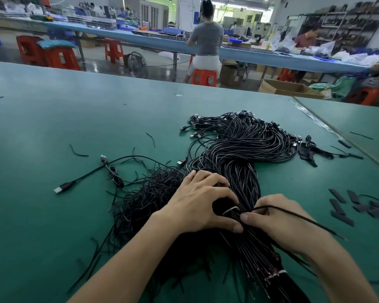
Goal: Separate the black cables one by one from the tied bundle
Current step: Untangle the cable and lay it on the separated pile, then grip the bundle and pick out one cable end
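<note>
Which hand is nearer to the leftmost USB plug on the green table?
Left. The left hand grips the tied bundle, well to the right of the USB plug. The right hand, pinching one black cable, is farther right, beyond the left hand.

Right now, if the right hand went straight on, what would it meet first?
Probably the thumb of the left hand, almost touching the right hand, which pinches a cable, over the bundle. Depth is unclear; the bundle could come first.

The left hand (197,202) and right hand (280,221) are bare, like both forearms (123,265), with short thumbnails.
</note>
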